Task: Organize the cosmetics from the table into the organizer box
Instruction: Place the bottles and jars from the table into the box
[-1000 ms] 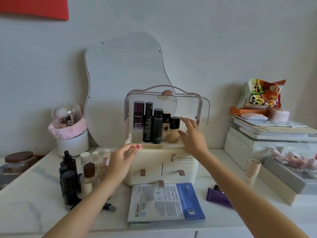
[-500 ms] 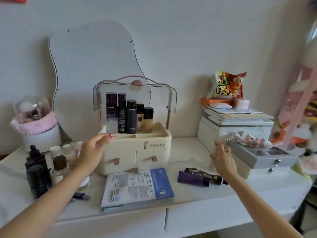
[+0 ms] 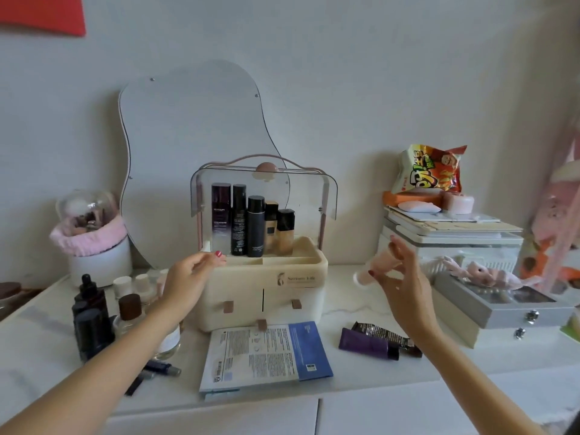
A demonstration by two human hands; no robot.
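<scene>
The cream organizer box [image 3: 301, 296] stands mid-table with its clear lid raised; several dark and beige bottles [image 3: 255, 226] stand in its top tray. My left hand [image 3: 185, 281] rests at the box's left front corner, fingers loosely curled, holding nothing. Off to the right of the box, my right hand [image 3: 405, 287] is lifted above the table and grips a pink tube [image 3: 375, 266], held tilted. On the table lie a purple tube [image 3: 367, 343] and a dark sachet [image 3: 381, 332]. Dark dropper bottles [image 3: 89, 312] and small white-capped bottles [image 3: 131, 285] stand left of the box.
A sheet-mask packet [image 3: 266, 356] lies before the box. A wavy mirror [image 3: 194, 146] leans on the wall. A white brush pot [image 3: 97, 262] sits at left. At right are stacked boxes [image 3: 452, 243], a snack bag [image 3: 430, 169] and a grey jewellery case [image 3: 508, 304].
My right hand left the organizer tray, swung right to the table by the stacked boxes, and now holds the pink tube lifted toward the box. My left hand stayed at the box's corner.
</scene>
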